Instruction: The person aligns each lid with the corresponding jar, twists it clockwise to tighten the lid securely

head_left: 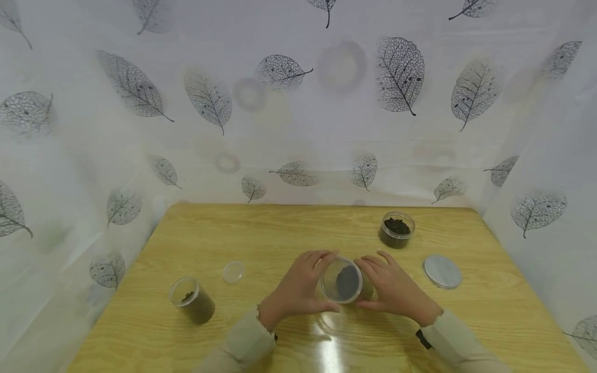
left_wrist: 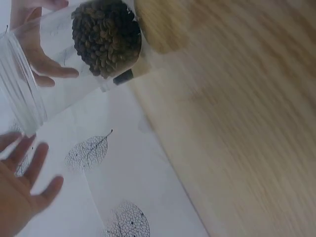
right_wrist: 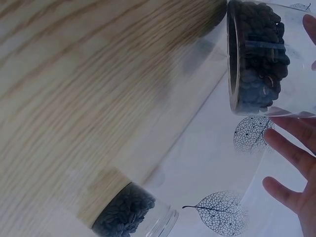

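Note:
Between the two hands a clear jar [head_left: 342, 281] stands on the table, its lower part filled with dark bean-like pieces [left_wrist: 106, 37]. In the head view the jar's round top looks hazy. To its left is my left hand [head_left: 303, 284], fingertips right at the rim, thumb spread below; the left wrist view shows those fingers [left_wrist: 37, 168] spread. My right hand [head_left: 394, 286] is at the jar's right side, its thumb and fingers apart. Spread fingers [right_wrist: 289, 148] lie close beside the jar wall in the right wrist view.
At the left stands another clear jar [head_left: 198, 305] with dark contents, with a small clear disc [head_left: 233, 272] lying nearby. A shorter jar [head_left: 395, 235] of dark pieces stands at the back right, and a silver lid [head_left: 443, 271] lies right of the right hand. Leaf-printed sheeting [head_left: 298, 119] surrounds the wooden table.

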Available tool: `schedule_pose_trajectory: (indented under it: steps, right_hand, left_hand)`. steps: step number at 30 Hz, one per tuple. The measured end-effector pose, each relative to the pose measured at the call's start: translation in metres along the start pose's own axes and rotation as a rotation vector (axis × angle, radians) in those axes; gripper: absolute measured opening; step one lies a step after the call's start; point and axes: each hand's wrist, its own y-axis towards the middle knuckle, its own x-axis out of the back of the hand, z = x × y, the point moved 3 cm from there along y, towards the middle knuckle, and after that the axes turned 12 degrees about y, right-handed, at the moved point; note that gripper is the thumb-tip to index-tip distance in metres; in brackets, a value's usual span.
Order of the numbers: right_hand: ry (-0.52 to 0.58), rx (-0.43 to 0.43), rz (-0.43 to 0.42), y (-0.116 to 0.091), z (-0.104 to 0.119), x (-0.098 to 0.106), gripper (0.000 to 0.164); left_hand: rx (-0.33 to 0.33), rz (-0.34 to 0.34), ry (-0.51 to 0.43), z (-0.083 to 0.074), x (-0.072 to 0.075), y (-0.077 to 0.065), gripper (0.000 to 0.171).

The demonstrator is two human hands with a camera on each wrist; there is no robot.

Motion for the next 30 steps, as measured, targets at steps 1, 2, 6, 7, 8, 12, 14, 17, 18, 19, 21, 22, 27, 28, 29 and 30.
schedule_pose_trajectory:
  steps: [1,2,6,7,8,12,14,17,18,19,21,22,27,28,29,30]
  right_hand:
    - [0.001,-0.004,0.002,0.0,0.0,0.0,0.093]
    - [0.002,-0.008,0.004,0.0,0.0,0.0,0.093]
    - [0.01,-0.017,0.007,0.0,0.003,0.001,0.093]
    - [0.011,-0.019,0.006,0.0,0.003,0.001,0.093]
    - [0.011,-0.018,0.005,0.001,0.004,0.001,0.093]
    - [-0.001,-0.011,-0.001,0.001,0.005,0.001,0.092]
    - [-0.009,-0.006,-0.006,0.001,0.006,0.001,0.092]
    - [-0.022,0.0,-0.013,0.002,0.006,0.0,0.092]
    - [-0.026,0.003,-0.014,0.002,0.006,0.0,0.092]
    - [-0.026,0.005,-0.015,0.002,0.007,0.0,0.092]
    - [-0.032,0.008,-0.015,0.002,0.006,0.001,0.092]
    - [-0.031,0.008,-0.013,0.001,0.006,0.001,0.093]
    - [-0.019,-0.002,-0.002,0.002,0.008,0.002,0.092]
    - [-0.019,-0.004,0.0,0.002,0.008,0.002,0.092]
    - [-0.018,-0.006,0.001,0.002,0.008,0.003,0.091]
    - [-0.016,-0.007,0.001,0.002,0.009,0.003,0.091]
  left_hand:
    - [0.024,-0.017,0.003,-0.001,0.0,-0.001,0.113]
    - [0.048,-0.04,0.012,-0.003,-0.001,-0.001,0.114]
    - [0.12,-0.135,0.098,-0.009,-0.001,-0.003,0.114]
    - [0.126,-0.15,0.126,-0.011,0.0,-0.003,0.112]
    - [0.124,-0.164,0.154,-0.012,0.0,-0.003,0.111]
    - [0.083,-0.175,0.267,-0.014,0.002,0.0,0.106]
    - [0.059,-0.167,0.308,-0.013,0.003,0.001,0.104]
    - [0.025,-0.161,0.321,-0.011,0.003,0.003,0.103]
    - [0.009,-0.165,0.314,-0.01,0.004,0.004,0.102]
    - [-0.011,-0.171,0.305,-0.009,0.004,0.005,0.102]
    - [-0.065,-0.187,0.279,-0.007,0.004,0.006,0.102]
    - [-0.095,-0.194,0.275,-0.006,0.005,0.007,0.102]
    - [-0.22,-0.165,0.247,0.0,0.003,0.01,0.101]
    - [-0.233,-0.151,0.236,0.001,0.003,0.011,0.101]
    - [-0.245,-0.137,0.227,0.002,0.003,0.011,0.101]
    - [-0.252,-0.125,0.217,0.002,0.004,0.011,0.101]
